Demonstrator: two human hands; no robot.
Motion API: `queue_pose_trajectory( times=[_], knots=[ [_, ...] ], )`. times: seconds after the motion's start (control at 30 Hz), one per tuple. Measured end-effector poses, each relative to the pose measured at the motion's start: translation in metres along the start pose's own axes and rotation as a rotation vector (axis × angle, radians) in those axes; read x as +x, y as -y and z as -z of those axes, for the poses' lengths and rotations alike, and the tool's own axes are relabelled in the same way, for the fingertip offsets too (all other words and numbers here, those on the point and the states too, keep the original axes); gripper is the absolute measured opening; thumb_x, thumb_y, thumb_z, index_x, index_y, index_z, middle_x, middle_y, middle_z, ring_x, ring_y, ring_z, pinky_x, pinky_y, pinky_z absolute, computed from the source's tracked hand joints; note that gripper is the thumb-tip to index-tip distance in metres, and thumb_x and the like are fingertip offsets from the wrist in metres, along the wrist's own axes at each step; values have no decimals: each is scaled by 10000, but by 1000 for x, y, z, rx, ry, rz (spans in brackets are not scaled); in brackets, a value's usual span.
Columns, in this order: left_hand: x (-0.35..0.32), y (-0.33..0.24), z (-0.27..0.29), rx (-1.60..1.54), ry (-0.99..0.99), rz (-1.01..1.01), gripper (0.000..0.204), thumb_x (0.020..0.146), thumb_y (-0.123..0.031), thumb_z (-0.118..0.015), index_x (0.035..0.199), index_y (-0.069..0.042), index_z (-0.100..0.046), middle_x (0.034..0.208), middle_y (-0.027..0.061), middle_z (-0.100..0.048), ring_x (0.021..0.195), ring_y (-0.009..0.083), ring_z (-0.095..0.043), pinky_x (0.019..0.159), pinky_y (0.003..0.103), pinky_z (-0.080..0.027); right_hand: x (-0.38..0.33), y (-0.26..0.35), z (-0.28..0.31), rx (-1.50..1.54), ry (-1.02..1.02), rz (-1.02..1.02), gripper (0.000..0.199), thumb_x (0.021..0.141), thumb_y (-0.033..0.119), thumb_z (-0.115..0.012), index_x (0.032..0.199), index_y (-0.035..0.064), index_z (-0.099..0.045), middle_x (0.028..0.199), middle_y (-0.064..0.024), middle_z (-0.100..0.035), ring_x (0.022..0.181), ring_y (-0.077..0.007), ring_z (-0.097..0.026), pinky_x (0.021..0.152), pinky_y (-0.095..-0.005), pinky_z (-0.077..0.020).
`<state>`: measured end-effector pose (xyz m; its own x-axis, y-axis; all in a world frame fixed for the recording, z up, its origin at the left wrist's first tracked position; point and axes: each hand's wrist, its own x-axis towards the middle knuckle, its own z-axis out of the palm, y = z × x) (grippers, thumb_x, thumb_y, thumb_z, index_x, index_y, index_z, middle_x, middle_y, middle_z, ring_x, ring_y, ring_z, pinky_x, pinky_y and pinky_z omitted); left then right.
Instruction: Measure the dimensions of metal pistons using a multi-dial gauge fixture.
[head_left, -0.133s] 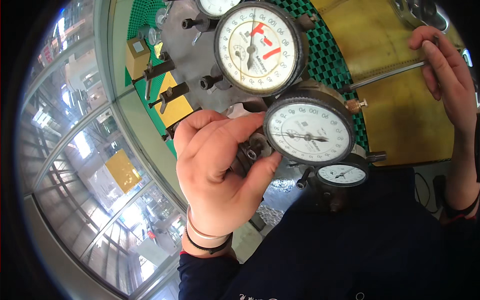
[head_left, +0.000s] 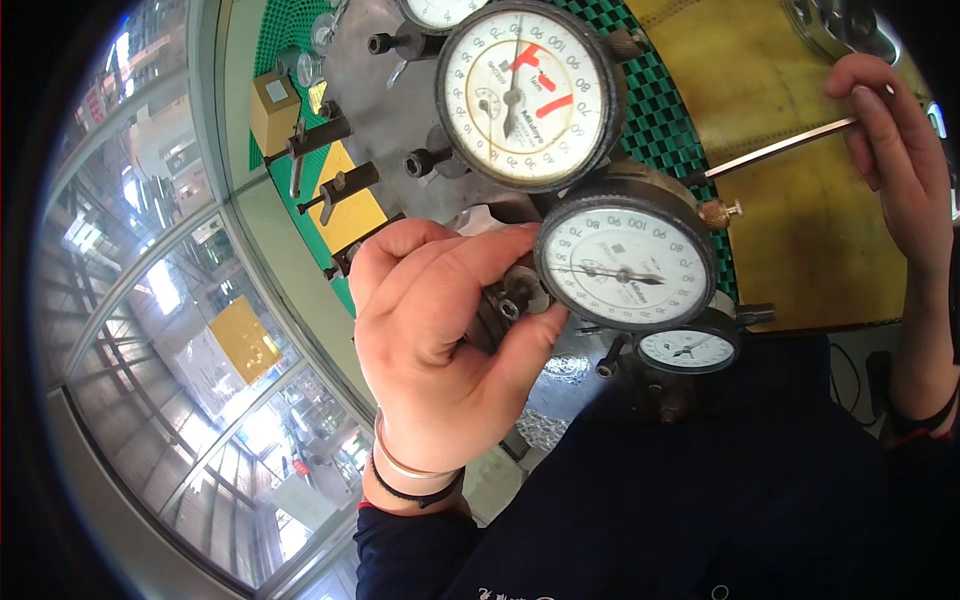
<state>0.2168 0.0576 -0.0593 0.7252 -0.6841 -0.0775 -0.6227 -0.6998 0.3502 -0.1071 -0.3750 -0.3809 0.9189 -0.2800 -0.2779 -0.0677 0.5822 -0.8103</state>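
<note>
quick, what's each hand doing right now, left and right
Left hand: closed, thumb and fingers pinching a small dark metal fitting beside the middle dial gauge.
Right hand: closed on a thin metal rod.

Your left hand (head_left: 440, 340) is in the middle, with its thumb and fingers around a small knurled fitting (head_left: 512, 300) just left of the middle dial gauge (head_left: 625, 270). Above this gauge is the largest dial gauge (head_left: 525, 95), and below it to the right is the smallest dial gauge (head_left: 688, 350). All three sit on a metal fixture (head_left: 390, 110). Clamp screws (head_left: 335, 190) stand out on its left side. Your right hand (head_left: 895, 150) is at the right edge and holds the end of a thin rod (head_left: 780, 150), which points left toward the gauges.
</note>
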Motion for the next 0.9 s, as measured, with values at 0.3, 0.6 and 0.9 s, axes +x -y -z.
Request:
queue_pose_trajectory(
  times=[0.3,0.6,0.9],
  knots=[
    [-1,5,4,-12,-5,-22,429,525,-76,-786,943,-78,-686,807,46,-633,836,268,-528,781,359,-432,4,24,-55,-2,-27,-40,291,967,224,-463,860,-11,-596,561,-22,-512,435,-85,-457,410,-214,-370],
    [0,6,3,-2,5,-41,423,527,-76,-780,940,-71,-689,809,44,-640,837,267,-527,782,354,-434,12,27,-94,29,-58,-85,290,969,224,-461,864,-10,-594,568,-24,-515,442,-88,-460,418,-216,-376],
    [0,6,4,10,11,-27,428,526,-77,-778,946,-71,-691,823,40,-650,848,262,-527,793,352,-437,7,25,-88,58,-83,-131,289,971,225,-458,868,-10,-592,575,-26,-517,450,-91,-464,426,-217,-382]
  ],
)
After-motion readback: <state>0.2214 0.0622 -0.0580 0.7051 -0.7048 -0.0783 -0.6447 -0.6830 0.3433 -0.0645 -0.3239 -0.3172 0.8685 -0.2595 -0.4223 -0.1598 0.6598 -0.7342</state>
